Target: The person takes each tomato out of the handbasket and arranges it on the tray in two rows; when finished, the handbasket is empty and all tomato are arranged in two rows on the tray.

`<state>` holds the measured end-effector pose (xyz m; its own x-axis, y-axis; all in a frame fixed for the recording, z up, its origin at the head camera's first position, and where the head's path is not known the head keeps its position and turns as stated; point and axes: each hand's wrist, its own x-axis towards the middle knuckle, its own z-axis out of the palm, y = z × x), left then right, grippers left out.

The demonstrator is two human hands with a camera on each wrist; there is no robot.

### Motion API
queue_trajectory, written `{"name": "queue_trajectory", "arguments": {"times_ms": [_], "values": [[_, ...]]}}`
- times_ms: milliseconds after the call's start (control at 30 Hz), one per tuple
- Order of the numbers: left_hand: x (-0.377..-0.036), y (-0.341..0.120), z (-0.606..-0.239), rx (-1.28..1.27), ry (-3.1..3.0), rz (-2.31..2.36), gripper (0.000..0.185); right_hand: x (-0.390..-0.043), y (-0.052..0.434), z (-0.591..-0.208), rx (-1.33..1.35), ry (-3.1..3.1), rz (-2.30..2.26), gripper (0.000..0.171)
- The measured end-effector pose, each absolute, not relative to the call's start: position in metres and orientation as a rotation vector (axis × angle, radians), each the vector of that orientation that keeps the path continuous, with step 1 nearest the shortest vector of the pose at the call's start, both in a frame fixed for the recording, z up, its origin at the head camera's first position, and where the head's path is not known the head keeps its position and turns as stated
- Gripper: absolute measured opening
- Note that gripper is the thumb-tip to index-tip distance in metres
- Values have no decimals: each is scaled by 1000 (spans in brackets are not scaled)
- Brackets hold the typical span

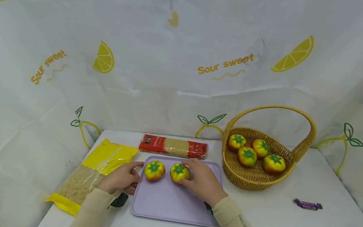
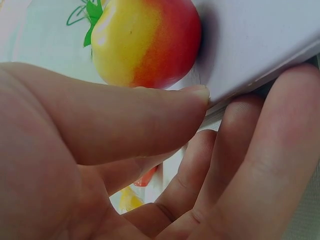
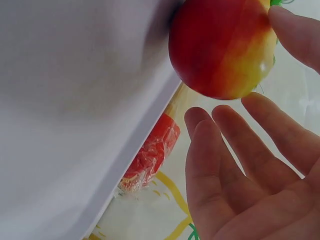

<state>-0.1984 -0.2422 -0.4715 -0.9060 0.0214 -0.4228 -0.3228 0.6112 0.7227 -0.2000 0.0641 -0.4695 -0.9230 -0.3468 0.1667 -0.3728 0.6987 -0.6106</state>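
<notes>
My left hand [image 1: 122,179] grips the left rim of a lilac tray [image 1: 173,208]; its thumb lies at the edge and its other fingers curl against the side and underneath. Close to that thumb, a yellow-red tomato [image 1: 154,171] with a green leafy top sits in the tray's back left corner, large in the left wrist view [image 2: 147,42]. To its right is a second, similar tomato [image 1: 176,173]. My right hand [image 1: 204,182] pinches this one between thumb and forefinger, while the remaining fingers spread behind it in the right wrist view.
A wicker basket [image 1: 243,184] with a tall handle holds several similar tomatoes at the back right. Behind the tray lies a red noodle packet [image 1: 175,147]. A yellow pasta bag [image 1: 99,164] lies on the left, partly under the left arm. A purple wrapped candy [image 1: 307,205] lies far right.
</notes>
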Motion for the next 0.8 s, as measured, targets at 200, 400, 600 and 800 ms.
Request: {"name": "queue_trajectory", "arguments": {"times_ms": [200, 400, 600, 800], "values": [[-202, -240, -471, -232, 2445, 1195, 63, -200, 70, -463, 573, -2858, 1042, 57], [-201, -242, -474, -252, 2441, 1193, 63, -199, 72, -460, 589, -2876, 1085, 57], [-199, -244, -476, -251, 2443, 1202, 64, -199, 71, -458, 561, -2892, 1082, 57], [-200, -244, -477, -247, 2447, 1202, 64, -198, 73, -455, 531, -2907, 1072, 58]]}}
